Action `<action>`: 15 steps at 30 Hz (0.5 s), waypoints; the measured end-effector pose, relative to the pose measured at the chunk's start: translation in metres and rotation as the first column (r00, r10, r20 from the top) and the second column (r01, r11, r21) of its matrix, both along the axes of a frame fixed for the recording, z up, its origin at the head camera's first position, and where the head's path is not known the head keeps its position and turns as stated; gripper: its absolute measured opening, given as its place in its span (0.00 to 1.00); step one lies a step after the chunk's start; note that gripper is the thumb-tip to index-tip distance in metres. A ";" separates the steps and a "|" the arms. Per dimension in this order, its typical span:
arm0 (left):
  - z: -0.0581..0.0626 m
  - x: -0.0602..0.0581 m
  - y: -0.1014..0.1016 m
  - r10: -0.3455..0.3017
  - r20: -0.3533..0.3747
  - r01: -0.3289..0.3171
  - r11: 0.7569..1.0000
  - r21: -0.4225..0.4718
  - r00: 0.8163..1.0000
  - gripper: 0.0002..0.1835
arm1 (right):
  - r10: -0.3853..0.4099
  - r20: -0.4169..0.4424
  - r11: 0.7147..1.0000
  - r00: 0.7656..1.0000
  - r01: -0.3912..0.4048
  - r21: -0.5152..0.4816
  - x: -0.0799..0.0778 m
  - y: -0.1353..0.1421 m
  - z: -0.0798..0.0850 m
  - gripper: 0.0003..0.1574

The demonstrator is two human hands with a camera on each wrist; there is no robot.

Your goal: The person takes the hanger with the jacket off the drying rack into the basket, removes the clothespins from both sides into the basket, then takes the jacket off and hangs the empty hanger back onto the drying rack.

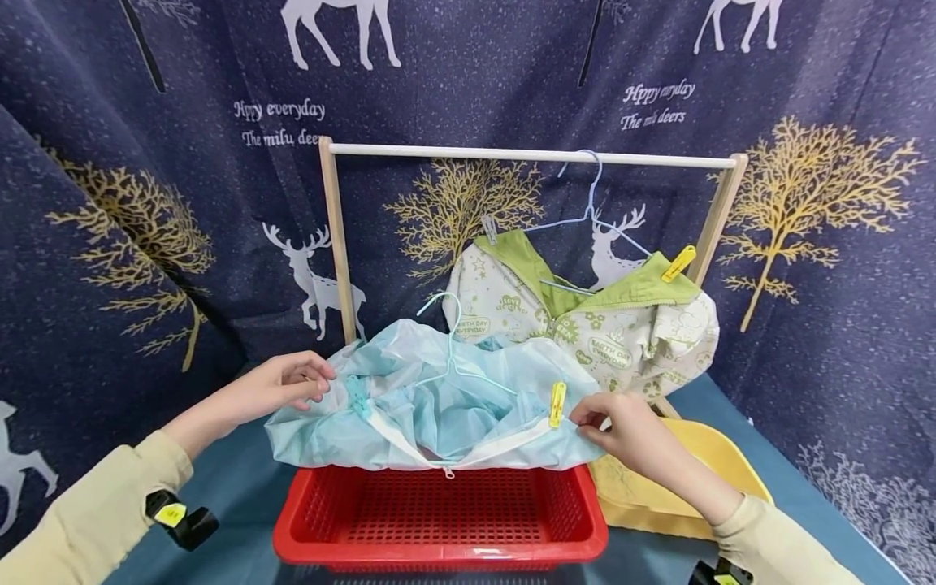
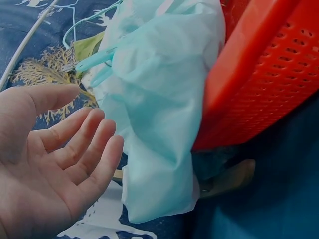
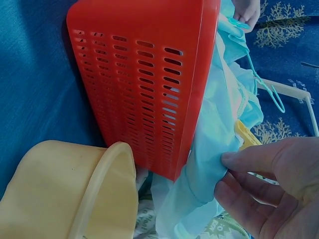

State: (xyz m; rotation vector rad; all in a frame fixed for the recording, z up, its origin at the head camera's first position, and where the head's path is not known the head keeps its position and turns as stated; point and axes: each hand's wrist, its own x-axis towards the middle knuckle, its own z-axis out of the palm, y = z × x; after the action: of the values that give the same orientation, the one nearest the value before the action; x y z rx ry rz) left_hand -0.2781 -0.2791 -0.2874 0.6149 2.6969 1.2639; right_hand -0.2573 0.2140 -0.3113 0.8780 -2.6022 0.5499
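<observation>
Thin, crumpled and pale blue with white zip edging (image 1: 504, 444), the garment (image 1: 446, 422) spreads between the released, loosely curved left grip (image 1: 296, 382) near its turquoise clip (image 1: 357, 396) and the right grip (image 1: 617, 418), which pinches its fabric beside the yellow clip (image 1: 558, 404).

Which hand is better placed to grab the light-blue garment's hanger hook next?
Probably the left hand: it holds nothing and looks slightly nearer the hanger hook in the head view. The right hand pinches the light-blue garment.
</observation>
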 end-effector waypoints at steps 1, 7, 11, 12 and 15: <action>-0.001 0.001 0.000 -0.004 0.001 0.004 1.000 -0.003 1.000 0.21 | 0.007 -0.001 1.000 1.000 -0.007 -0.001 0.000 0.000 0.000 0.11; -0.006 0.007 0.002 -0.050 0.013 0.050 0.999 0.008 0.999 0.20 | 0.012 -0.005 1.000 1.000 -0.012 -0.008 0.000 0.001 0.002 0.10; -0.010 0.010 0.002 -0.086 0.010 0.086 0.996 -0.008 0.996 0.19 | 0.011 0.011 1.000 1.000 -0.011 -0.012 0.001 0.001 0.003 0.10; -0.011 0.010 0.002 -0.093 0.006 0.093 0.996 -0.014 0.996 0.18 | 0.011 0.018 1.000 1.000 -0.011 -0.012 0.001 0.001 0.003 0.09; -0.013 0.012 0.002 -0.112 -0.018 0.112 0.993 -0.034 0.993 0.17 | 0.012 0.030 1.000 0.999 -0.012 -0.011 0.002 0.001 0.004 0.09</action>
State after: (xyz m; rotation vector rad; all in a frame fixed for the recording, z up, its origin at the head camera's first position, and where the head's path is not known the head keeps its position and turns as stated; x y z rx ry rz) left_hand -0.2662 -0.2771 -0.3002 0.7668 2.6509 1.1903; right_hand -0.2557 0.2146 -0.3076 0.8889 -2.6204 0.5844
